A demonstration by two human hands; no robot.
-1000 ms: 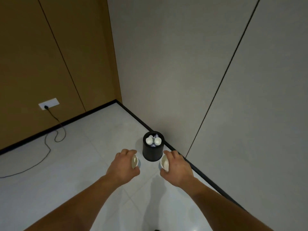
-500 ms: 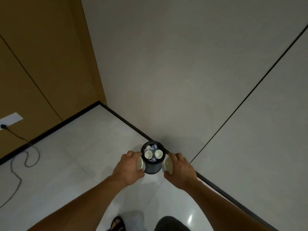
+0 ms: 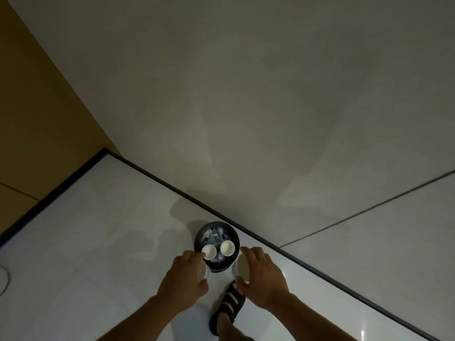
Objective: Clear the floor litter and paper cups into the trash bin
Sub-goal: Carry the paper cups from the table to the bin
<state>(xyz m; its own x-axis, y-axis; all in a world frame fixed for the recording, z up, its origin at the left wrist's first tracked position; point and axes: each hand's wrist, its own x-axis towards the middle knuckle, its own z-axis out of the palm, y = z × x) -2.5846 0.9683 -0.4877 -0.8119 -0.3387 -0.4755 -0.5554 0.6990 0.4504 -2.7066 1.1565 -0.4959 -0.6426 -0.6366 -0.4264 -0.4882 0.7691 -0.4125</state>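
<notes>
A small round black trash bin (image 3: 235, 236) stands on the white floor against the grey wall. Inside it lie crumpled paper (image 3: 216, 233) and two white paper cups (image 3: 227, 247), mouths up. My left hand (image 3: 183, 276) grips a white paper cup (image 3: 203, 271) just left of the bin's near rim. My right hand (image 3: 262, 274) grips another white paper cup (image 3: 241, 266) just right of the rim, its mouth turned toward the bin. Both hands hover above the floor beside the bin.
My foot in a black sandal (image 3: 227, 307) stands right below the bin. A black baseboard (image 3: 157, 178) runs along the grey wall, meeting a brown panelled wall (image 3: 37, 119) in the corner at left. A dark cable (image 3: 3, 279) shows at the left edge.
I have stepped closer to the bin and look more steeply down on it. Both hands, still holding their cups, now flank the bin's near rim. My sandalled foot has come forward.
</notes>
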